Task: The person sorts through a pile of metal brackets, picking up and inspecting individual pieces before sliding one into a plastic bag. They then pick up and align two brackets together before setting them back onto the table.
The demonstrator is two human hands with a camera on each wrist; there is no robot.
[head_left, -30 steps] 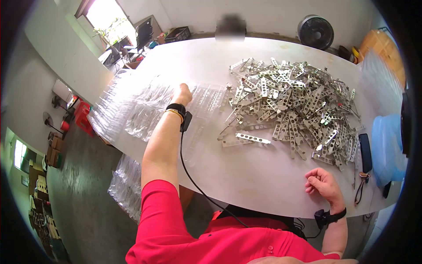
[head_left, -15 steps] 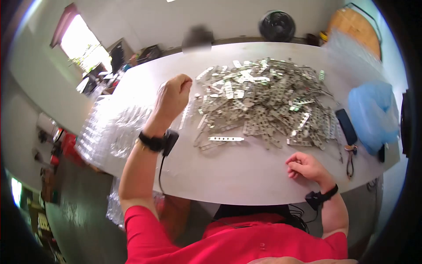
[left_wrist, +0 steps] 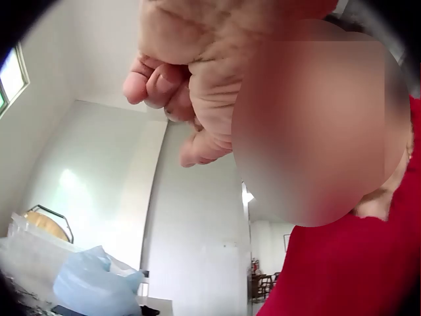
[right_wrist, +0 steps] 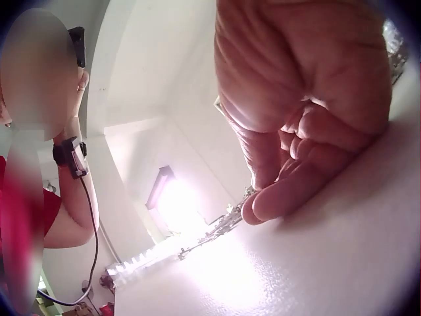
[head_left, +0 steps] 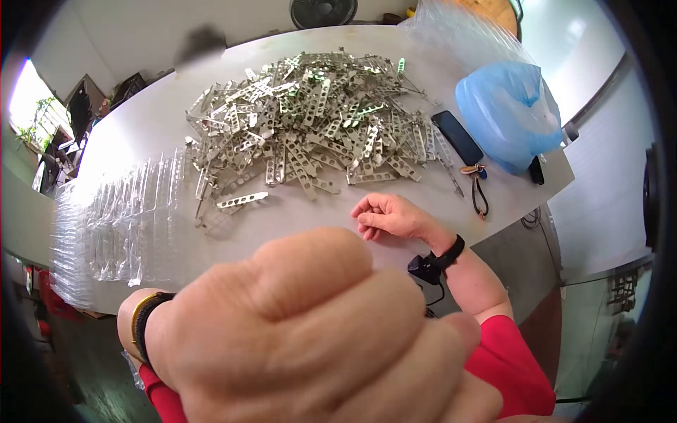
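Note:
My left hand (head_left: 303,331) is raised close in front of the head camera, with its knuckles filling the lower middle of the head view. In the left wrist view its fingers (left_wrist: 161,85) are curled beside the blurred face, and nothing shows in them. My right hand (head_left: 398,217) rests on the white table (head_left: 296,218), loosely curled and holding nothing, just in front of a large heap of perforated metal strips (head_left: 310,127). One strip (head_left: 243,200) lies apart at the heap's near left edge.
Clear plastic trays (head_left: 120,218) lie at the table's left. To the right are a dark phone (head_left: 457,137), a looped cord (head_left: 481,197) and a blue plastic bag (head_left: 508,113). Clear plastic sheeting (head_left: 465,28) lies at the back right, and a black fan (head_left: 323,13) stands behind the table.
My left hand has left the plastic trays and come up to the head, its fingers curled. The head view has turned to the right. My right hand still rests on the table.

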